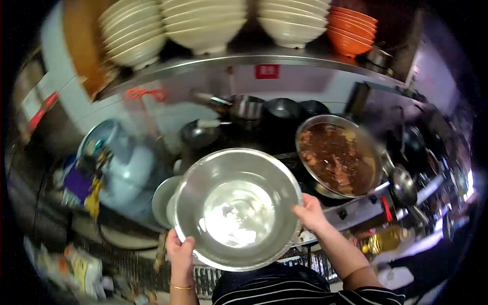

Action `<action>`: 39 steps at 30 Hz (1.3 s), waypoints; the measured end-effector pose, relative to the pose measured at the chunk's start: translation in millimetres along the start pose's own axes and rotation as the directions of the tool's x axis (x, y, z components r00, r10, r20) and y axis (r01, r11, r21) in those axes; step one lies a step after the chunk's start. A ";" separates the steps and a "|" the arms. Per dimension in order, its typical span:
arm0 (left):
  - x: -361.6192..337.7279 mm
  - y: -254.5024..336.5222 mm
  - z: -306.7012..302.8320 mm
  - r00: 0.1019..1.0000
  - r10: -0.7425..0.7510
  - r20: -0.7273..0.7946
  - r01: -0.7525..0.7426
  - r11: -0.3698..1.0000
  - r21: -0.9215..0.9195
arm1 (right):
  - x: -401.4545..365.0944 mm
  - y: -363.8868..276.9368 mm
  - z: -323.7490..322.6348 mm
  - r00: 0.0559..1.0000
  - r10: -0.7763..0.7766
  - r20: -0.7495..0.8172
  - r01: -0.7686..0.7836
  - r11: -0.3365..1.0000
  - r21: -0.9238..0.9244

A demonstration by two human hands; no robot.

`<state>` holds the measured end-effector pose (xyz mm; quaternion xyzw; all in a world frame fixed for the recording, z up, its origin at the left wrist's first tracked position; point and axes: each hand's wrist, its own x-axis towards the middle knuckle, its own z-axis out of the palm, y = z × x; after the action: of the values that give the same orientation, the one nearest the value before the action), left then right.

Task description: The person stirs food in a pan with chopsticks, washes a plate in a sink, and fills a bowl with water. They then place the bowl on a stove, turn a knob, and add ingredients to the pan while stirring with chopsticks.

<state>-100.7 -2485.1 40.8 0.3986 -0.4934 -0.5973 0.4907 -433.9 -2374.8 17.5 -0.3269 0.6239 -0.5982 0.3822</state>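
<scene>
A large round stainless steel basin [239, 162] is held in front of my body, filling the middle of the head view. Clear liquid, probably water, shows bright reflections at its bottom. My left hand [180, 250] grips the rim at the lower left, thumb on the inner side. On the right rim, my right hand [310, 213] has its thumb over the edge and its fingers mostly hidden beneath. To the right of the basin, a wide pot [325, 118] on the stove holds dark brown broth with chunks of food.
A gas cylinder [129, 173] stands at the left, near a pale bowl [162, 201]. Pans [198, 133] line the back. Stacked white bowls [203, 25] and orange bowls [351, 33] sit on a shelf. A skimmer [404, 185] and an oil bottle [384, 241] are at the right.
</scene>
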 end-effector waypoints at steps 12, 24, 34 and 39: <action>167.8 -26.3 -11.2 0.940 -0.110 0.322 0.093 0.993 0.067 | 55.2 16.8 48.7 0.968 -0.020 -0.249 0.030 0.999 0.034; 105.0 -64.0 -16.9 0.966 -0.213 0.148 0.235 0.960 -0.152 | 6.8 36.2 23.6 0.947 0.011 -0.320 0.037 0.989 0.144; -34.3 -152.6 39.6 0.869 0.052 0.492 -0.477 0.350 0.806 | -189.0 129.3 -90.3 0.881 0.198 -0.430 -0.239 0.970 -0.042; -37.1 -152.1 43.6 0.867 0.103 0.488 -0.497 0.099 0.862 | -253.4 125.0 -132.2 0.839 0.187 -0.511 -0.248 0.967 -0.053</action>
<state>-164.5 -2435.3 -100.2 0.4079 -0.8974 -0.0783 0.1487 -417.3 -2081.1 -86.3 -0.1091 0.7686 -0.5776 0.2523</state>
